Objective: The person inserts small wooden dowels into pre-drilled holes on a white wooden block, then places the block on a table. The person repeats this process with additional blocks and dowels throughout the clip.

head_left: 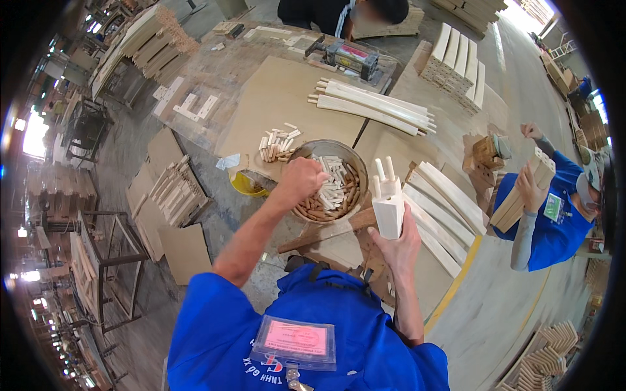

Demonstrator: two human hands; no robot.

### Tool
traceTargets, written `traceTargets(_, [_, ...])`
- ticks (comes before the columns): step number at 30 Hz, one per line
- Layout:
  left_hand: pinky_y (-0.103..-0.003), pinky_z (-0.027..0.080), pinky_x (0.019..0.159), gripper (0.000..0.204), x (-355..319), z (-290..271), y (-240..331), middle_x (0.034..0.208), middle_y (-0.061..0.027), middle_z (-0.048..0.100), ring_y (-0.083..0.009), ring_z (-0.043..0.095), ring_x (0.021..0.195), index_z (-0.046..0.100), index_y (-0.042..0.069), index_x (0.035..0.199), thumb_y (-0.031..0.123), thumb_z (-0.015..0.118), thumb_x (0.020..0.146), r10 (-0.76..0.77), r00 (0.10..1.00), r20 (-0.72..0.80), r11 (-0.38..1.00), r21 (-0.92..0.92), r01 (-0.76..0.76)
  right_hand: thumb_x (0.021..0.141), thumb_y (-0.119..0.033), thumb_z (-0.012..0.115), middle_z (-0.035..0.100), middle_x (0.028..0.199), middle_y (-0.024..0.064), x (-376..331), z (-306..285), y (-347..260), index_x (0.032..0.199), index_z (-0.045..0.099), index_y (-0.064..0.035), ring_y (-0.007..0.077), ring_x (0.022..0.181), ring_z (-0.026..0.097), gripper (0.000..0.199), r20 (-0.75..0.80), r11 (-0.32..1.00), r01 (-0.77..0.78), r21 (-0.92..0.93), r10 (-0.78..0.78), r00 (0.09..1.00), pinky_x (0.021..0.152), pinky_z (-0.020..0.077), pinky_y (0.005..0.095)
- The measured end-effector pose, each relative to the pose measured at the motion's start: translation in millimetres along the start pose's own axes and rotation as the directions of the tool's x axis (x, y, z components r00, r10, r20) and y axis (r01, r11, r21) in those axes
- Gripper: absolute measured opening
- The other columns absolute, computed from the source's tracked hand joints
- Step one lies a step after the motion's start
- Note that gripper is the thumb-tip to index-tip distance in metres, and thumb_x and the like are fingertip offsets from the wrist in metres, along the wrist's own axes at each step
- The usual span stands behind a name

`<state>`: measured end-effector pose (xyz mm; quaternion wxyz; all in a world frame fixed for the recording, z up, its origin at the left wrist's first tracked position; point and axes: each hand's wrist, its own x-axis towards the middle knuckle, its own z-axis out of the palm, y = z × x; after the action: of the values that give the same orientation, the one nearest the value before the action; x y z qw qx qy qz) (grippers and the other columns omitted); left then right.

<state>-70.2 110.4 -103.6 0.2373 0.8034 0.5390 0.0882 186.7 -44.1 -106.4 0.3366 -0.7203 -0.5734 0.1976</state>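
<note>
My left hand (303, 179) is closed above the left part of a round bucket (362, 179) filled with wooden dowels (332, 182), some pale and some brown. Whatever the fingers pinch is hidden from this side. In my right hand (399, 246) a pale wooden bar (390, 212) is gripped, its end tilted up toward the far side. Several dowels (383, 169) stick out of that end. Beside the bucket on the left lies a small heap of loose dowels (277, 143) on the board.
Pale curved bars (437, 208) lie to the right of my right hand. Another bundle with dowelled ends (372, 105) rests farther off, near a metal clamp-like tool (352, 58). A yellow container (248, 184) sits left of the bucket. A co-worker in blue (548, 202) handles wooden pieces at right.
</note>
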Motion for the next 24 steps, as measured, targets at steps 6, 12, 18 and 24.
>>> traceTargets(6, [-0.049,0.059,0.066,0.013,9,41,-37,0.083,-0.0191,0.075,-0.0376,0.075,0.078,0.076,0.007,0.078,0.013,0.065,0.079,0.071,0.984,0.163,0.873,0.467,-0.141,0.063,-0.033,0.091,0.068,0.116,0.0193,-9,-4,-6,0.147,0.049,0.0019,0.0332,0.103,0.07,0.1,-0.018,0.996,0.036,0.077,-0.035,0.999,0.088,0.0571,0.042])
traceTargets(12, [-0.046,0.06,0.067,0.02,-3,55,-37,0.083,-0.0178,0.076,-0.0315,0.076,0.078,0.079,0.006,0.083,0.02,0.064,0.084,0.094,0.986,0.135,0.838,0.525,-0.151,0.064,-0.031,0.092,0.068,0.116,0.0198,-28,-12,1,0.146,0.049,0.0035,0.0325,0.104,0.07,0.099,-0.082,0.988,0.003,0.151,0.01,0.997,0.089,0.0571,0.0421])
traceTargets(18, [-0.046,0.06,0.069,0.019,3,49,-34,0.085,-0.022,0.074,-0.032,0.076,0.086,0.075,0.004,0.085,0.021,0.066,0.081,0.089,0.966,0.244,0.874,0.447,-0.193,0.063,-0.027,0.092,0.068,0.116,0.0204,-42,-20,4,0.145,0.049,0.0035,0.0338,0.104,0.069,0.097,-0.091,0.991,0.018,0.13,-0.006,0.996,0.089,0.0568,0.0425])
traceTargets(24, [-0.049,0.06,0.076,0.028,12,52,-34,0.095,-0.0223,0.075,-0.0386,0.074,0.091,0.075,0.0,0.093,0.021,0.072,0.075,0.04,0.995,0.086,0.954,0.293,-0.064,0.063,-0.026,0.092,0.068,0.117,0.0212,-42,-24,1,0.145,0.05,0.0042,0.034,0.104,0.069,0.097,-0.078,0.984,-0.015,0.177,0.029,0.997,0.09,0.0566,0.0423])
